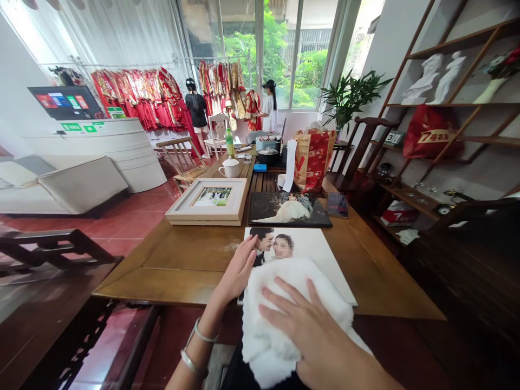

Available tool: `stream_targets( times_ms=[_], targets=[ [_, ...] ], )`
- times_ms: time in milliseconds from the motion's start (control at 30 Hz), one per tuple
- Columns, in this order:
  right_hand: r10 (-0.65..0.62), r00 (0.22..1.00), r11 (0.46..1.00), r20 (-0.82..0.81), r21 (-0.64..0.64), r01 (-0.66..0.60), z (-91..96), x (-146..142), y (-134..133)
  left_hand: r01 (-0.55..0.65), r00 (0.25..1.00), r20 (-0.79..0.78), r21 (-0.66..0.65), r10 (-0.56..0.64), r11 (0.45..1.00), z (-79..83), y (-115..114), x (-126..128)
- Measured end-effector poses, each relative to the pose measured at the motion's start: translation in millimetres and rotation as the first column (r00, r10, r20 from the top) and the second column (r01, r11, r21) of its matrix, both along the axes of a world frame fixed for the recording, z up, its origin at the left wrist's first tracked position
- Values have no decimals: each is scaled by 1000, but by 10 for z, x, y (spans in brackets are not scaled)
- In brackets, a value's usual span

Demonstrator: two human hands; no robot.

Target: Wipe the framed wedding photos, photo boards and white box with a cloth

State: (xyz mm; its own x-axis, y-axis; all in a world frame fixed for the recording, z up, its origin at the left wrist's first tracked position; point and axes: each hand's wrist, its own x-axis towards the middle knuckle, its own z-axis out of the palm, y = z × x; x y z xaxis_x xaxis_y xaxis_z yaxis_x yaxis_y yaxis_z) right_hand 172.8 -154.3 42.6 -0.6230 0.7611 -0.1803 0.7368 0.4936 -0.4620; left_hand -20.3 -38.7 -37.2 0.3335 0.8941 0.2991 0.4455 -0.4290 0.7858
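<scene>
**While one hand steadies a portrait print, the other presses a towel on it**

As I look down through the head camera, my left hand (239, 271) lies flat on the left edge of a large glossy portrait print with a white ground (325, 260), fingers straight and close together. My right hand (312, 330) rests on a white fluffy towel (264, 330), fingers spread wide and pressed down, pinching nothing. The towel covers the near half of the print and hangs off the near edge of the brown wooden table (182, 260), where the print lies. Silver bangles (197, 349) circle my left wrist.

To my mind, wiping goes best with light, even pressure and strokes running away from the steadying hand, so the print cannot slide off the edge. The bangles ought to stay clear of the glossy face.

Just beyond the print, a dark rectangular photo panel (288, 208) and a pale wooden picture frame (209, 200) lie side by side, near enough for a long stroke to nudge them. Further back stand a white ceramic teapot (230, 168), a small blue box (260, 168), a green plastic bottle (229, 142) and a red patterned paper bag (312, 157). A dark wooden chair (57, 249) stands to the left and open wooden shelves (447, 108) to the right. Far off, two people (197, 108) stand at a rack of red garments (138, 97).
</scene>
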Motion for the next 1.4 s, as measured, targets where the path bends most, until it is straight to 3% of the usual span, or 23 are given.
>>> stream_targets(
  times_ms=[133,267,333,433,600,700,867,967,1033,1133,1233,1333,1400],
  targets=[
    [-163,986,985,29,54,162,-4,36,401,32,999,-42,55,-29,998,-14,28,-7],
    [-374,926,920,56,153,362,-39,99,1000,47,997,-68,82,-41,996,-25,46,-14],
    [-405,912,901,56,190,389,-67,104,1111,47,997,-59,90,-42,995,-40,51,-19],
    [-331,941,928,67,204,312,-102,65,893,42,999,-35,102,-39,994,-74,61,-26],
    [-140,985,989,105,61,134,-60,84,117,45,999,-7,121,-45,992,-107,69,-29],
    [-145,985,989,97,-11,146,-57,273,22,50,999,-6,110,-49,993,-100,64,-31],
    [-350,936,933,19,99,347,-169,621,659,50,999,-4,91,-50,995,-92,62,-41],
    [-469,883,873,16,160,461,-193,629,1052,43,999,-5,83,-43,996,-83,62,-41],
    [-507,861,851,41,187,492,-183,538,1143,38,999,-6,78,-37,996,-77,57,-39],
    [-457,886,876,78,214,433,-167,338,950,36,999,-4,78,-36,996,-80,49,-35],
    [-337,937,930,95,190,315,-181,209,483,35,999,3,85,-35,996,-98,51,-33],
    [-218,971,974,101,78,211,-222,291,39,36,999,-3,91,-36,995,-111,58,-37],
    [-190,978,982,88,14,189,-255,459,-105,44,999,-10,90,-43,995,-110,63,-41]
  ],
)
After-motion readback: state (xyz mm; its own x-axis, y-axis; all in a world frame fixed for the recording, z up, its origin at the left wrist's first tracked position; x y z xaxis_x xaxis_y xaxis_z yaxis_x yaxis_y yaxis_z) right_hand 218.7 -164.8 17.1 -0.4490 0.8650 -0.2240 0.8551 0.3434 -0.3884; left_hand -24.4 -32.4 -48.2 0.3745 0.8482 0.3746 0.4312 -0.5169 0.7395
